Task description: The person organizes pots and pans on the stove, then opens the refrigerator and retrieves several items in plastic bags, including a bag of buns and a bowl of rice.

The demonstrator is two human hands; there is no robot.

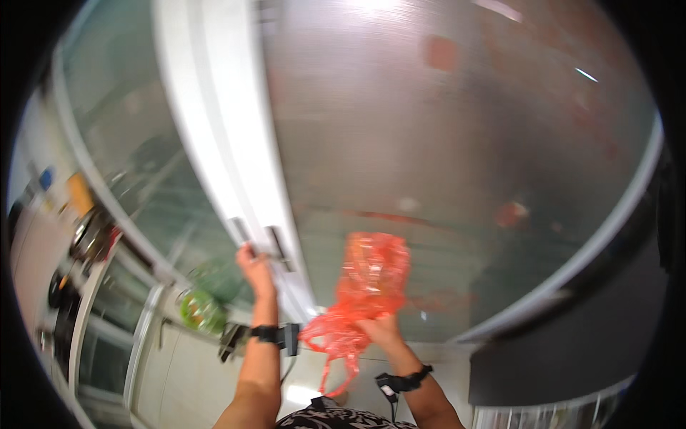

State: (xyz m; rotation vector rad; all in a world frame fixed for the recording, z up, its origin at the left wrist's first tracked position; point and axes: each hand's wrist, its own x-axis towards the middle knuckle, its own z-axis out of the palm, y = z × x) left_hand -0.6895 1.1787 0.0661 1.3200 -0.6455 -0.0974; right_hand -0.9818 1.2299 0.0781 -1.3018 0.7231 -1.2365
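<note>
In front of me stands a glass door with white frame strips and dark handles. My left hand is at the lower end of the left dark handle, its fingers curled on it. A second dark handle is just to the right of that hand, on the neighbouring strip. My right hand grips a red plastic bag below its bulging part. Its loose handles hang toward me. What the bag contains is hidden by the crinkled film.
On the floor at left, a green bag lies beside the door. Farther left is a counter with a metal pot above glass-fronted cabinets. A dark panel stands at right. Motion blurs much of the view.
</note>
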